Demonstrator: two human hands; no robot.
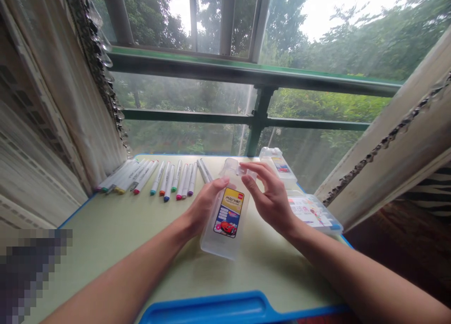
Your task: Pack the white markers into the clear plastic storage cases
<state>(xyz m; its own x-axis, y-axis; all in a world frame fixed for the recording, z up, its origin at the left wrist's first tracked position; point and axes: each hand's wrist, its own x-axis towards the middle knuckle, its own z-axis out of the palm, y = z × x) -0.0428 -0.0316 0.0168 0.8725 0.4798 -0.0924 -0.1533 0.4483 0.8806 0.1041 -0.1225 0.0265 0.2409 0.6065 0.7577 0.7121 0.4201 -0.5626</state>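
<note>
A clear plastic marker case (221,239), with a yellow and blue label showing a red car, is tilted above the table. My left hand (204,204) is closed around its left side, thumb on the front near the top. At the upper right corner of the case is my right hand (269,195), its thumb and index finger apart and their tips close to the lid and its clasp. Whether those fingertips press on the lid is hard to make out. The case looks see-through, with no markers visible inside.
Several capped markers (172,178) lie in a row at the table's back left. A second clear case (282,166) stands at the back right, near a flat box (313,213) with a printed cover. The pale green table (141,239) has a blue front tray (207,310). Windows and curtains surround it.
</note>
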